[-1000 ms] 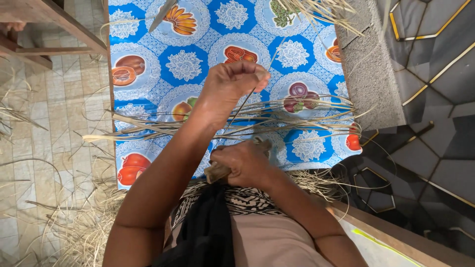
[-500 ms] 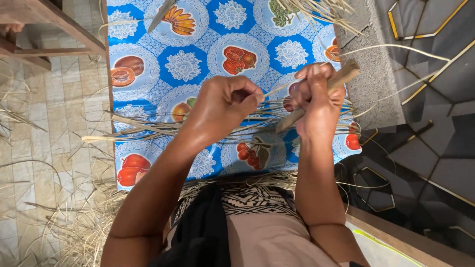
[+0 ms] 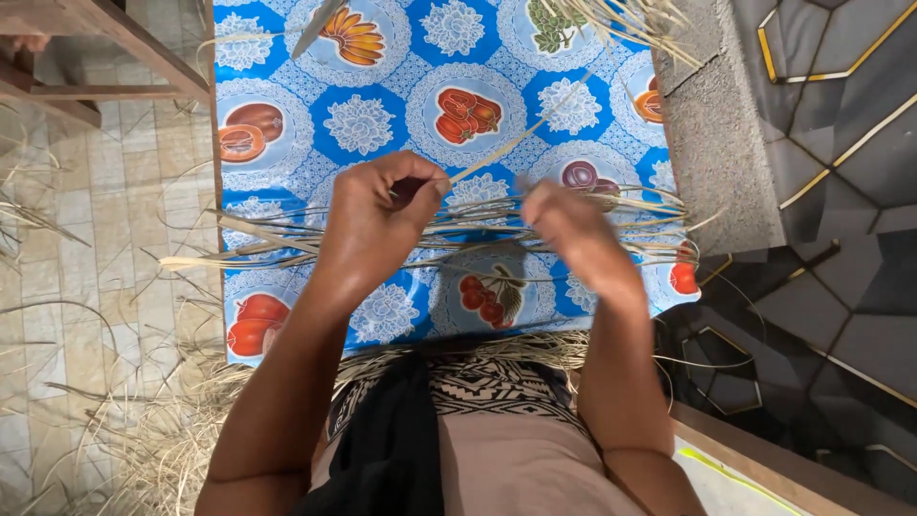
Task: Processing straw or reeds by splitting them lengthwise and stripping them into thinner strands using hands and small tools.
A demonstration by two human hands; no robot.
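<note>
A: Head view, looking straight down. A blue plastic tablecloth printed with fruit pictures and white lace medallions (image 3: pixel 382 67) covers the table; its left edge drops to a pale tiled floor (image 3: pixel 105 239), its right edge meets a rough grey concrete ledge (image 3: pixel 716 143). The upper half of the cloth lies open; the near half is crossed by a loose bundle of long, flat, pale dried straw strips (image 3: pixel 287 248).

B: And the hands?

A: The left hand (image 3: pixel 377 220) is fisted above the bundle, pinching one thin pale straw strip (image 3: pixel 516 143) that slants up and to the right across the cloth. The right hand (image 3: pixel 573 225) is blurred just beside it; it looks curled, but I cannot tell what it holds.

B: Any change from half a second ago?

A: Yes. The right hand was then raised further right, gripping a wooden-handled tool; now it is lower and closer to the left hand, and the tool is not discernible. The left hand has shifted slightly left.

B: Textures?

A: Glossy cloth, dry fibrous straw, more straw litter on the floor (image 3: pixel 162 430).
</note>
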